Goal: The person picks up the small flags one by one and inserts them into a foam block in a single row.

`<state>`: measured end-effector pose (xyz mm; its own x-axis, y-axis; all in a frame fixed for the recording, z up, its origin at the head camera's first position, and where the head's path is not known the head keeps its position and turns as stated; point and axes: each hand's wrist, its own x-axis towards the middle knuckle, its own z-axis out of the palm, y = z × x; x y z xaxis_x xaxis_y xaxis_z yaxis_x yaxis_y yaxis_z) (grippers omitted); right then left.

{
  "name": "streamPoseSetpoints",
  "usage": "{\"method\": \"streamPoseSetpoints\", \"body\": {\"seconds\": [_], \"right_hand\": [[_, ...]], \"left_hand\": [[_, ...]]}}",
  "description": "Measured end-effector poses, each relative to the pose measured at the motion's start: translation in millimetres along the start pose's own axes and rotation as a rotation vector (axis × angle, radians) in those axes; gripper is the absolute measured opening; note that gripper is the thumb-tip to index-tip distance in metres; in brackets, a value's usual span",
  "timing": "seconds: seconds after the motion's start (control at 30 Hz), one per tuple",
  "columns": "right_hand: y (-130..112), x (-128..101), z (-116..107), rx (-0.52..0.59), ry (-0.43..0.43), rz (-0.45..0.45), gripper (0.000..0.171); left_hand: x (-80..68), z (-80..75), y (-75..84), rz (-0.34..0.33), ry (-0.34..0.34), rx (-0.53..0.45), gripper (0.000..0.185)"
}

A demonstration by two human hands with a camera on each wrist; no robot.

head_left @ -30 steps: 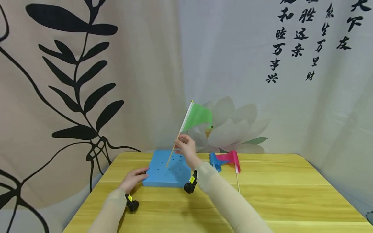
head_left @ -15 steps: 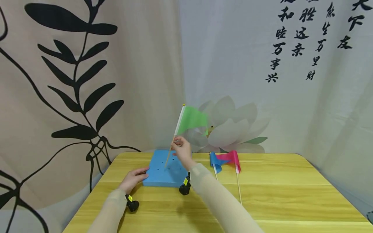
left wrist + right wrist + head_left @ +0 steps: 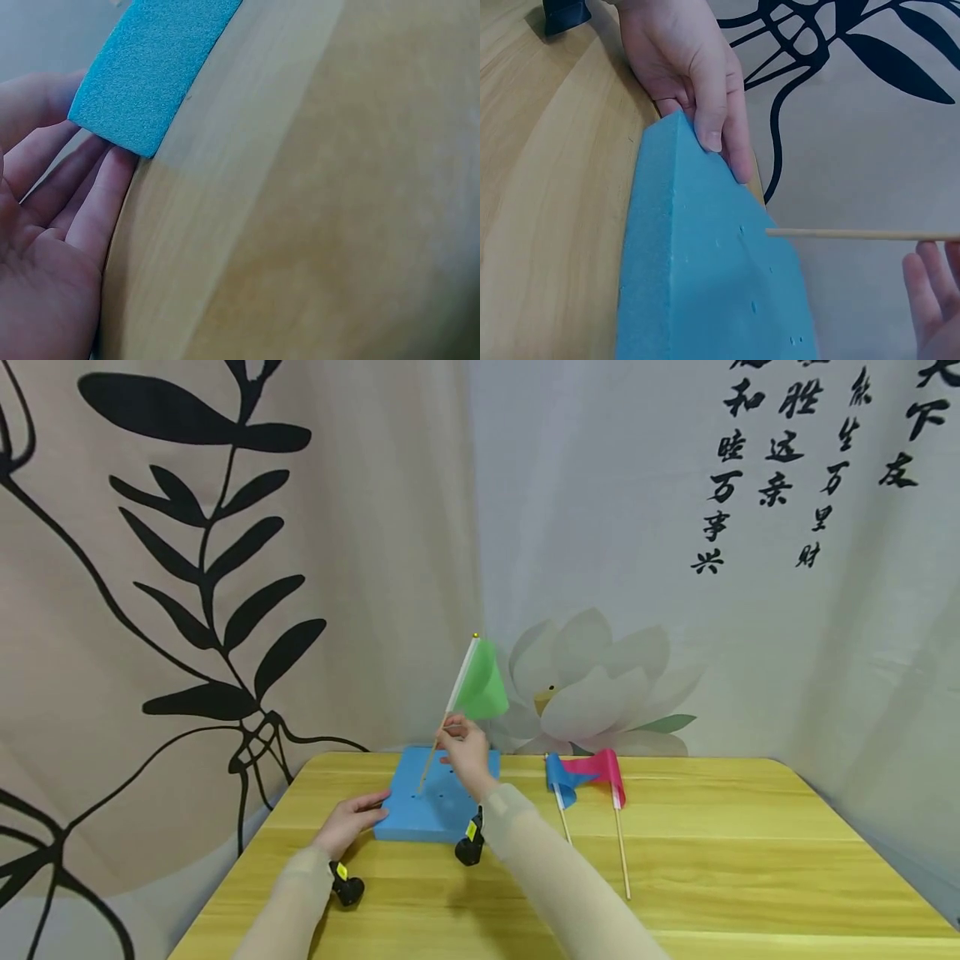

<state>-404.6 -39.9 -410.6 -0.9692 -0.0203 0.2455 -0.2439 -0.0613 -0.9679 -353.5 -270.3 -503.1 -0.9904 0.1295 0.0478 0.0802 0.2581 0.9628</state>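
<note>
My right hand (image 3: 465,750) pinches the thin wooden stick of a green flag (image 3: 478,685), which leans with its top to the right. Below, the bare stick (image 3: 862,235) ends over a blue foam block (image 3: 420,818) with several small holes in its top. Whether the tip touches the foam I cannot tell. At the block's left edge, my left hand (image 3: 351,823) rests with its fingers extended. In the right wrist view, the left thumb (image 3: 709,112) lies against the block's corner. The left wrist view shows straight left fingers (image 3: 101,202) against the foam's side.
To the right of the block, a blue flag (image 3: 564,779) and a pink flag (image 3: 600,766) lie on the wooden table (image 3: 720,860), sticks pointing toward me. A curtain (image 3: 390,568) with printed leaves, a flower and characters hangs behind the table.
My right hand has moved slightly left and lower with the green flag, its stick tip shifting left over the block. The flag's cloth now hangs closer. My left hand keeps its place on the block.
</note>
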Motion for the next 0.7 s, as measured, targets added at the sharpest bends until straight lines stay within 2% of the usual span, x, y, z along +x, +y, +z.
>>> {"method": "streamPoseSetpoints", "body": {"seconds": [0.1,0.37,0.7], "right_hand": [[1.5,-0.5,1.8,0.007,0.007,0.008,0.010],[6.1,-4.5,4.4,-0.022,-0.006,0.009,0.015],[9.5,-4.5,7.8,-0.060,-0.008,0.001,0.013]], "left_hand": [[-0.6,0.0,0.1,0.009,-0.002,0.019,0.050],[0.3,0.8,-1.1,-0.008,0.011,-0.006,0.048],[0.9,-0.1,-0.5,-0.003,0.008,-0.002,0.048]]}}
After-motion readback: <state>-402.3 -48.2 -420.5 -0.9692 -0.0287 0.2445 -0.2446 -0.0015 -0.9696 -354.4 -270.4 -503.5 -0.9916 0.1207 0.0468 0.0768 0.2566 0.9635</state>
